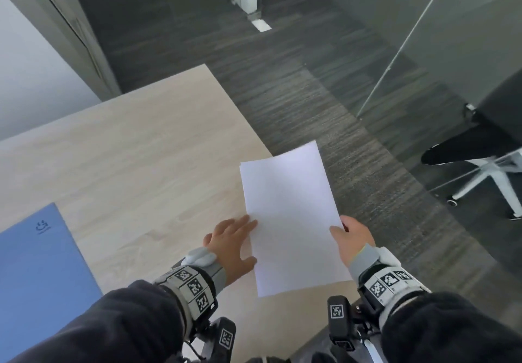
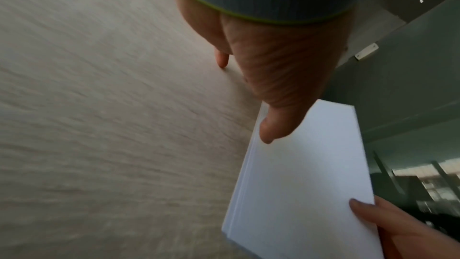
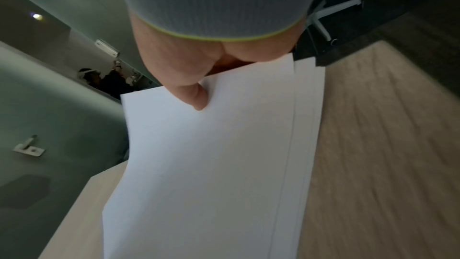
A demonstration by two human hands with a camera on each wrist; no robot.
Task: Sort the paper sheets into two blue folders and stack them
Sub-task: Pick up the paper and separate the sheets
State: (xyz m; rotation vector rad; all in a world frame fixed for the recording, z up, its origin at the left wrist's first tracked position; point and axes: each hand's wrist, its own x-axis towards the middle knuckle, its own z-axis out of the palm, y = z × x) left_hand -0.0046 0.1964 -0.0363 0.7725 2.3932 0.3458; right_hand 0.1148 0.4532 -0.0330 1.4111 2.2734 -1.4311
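A stack of white paper sheets [image 1: 291, 215] lies at the table's right edge, partly out over the carpet. My right hand [image 1: 350, 235] pinches its right side, thumb [image 3: 196, 95] on top and fingers hidden beneath. My left hand [image 1: 240, 242] lies flat on the table against the stack's left edge. Its fingers are straight and its thumb [image 2: 273, 125] rests on the top sheet [image 2: 298, 184]. In the right wrist view the sheets [image 3: 211, 164] are slightly offset from each other. One closed blue folder [image 1: 36, 272] lies at the lower left of the table. No second folder is in view.
The light wood table [image 1: 127, 150] is bare between the folder and the paper. Dark carpet [image 1: 310, 94] runs beyond its right edge. A glass partition [image 1: 423, 52] and an office chair with a white base [image 1: 480, 170] stand to the right.
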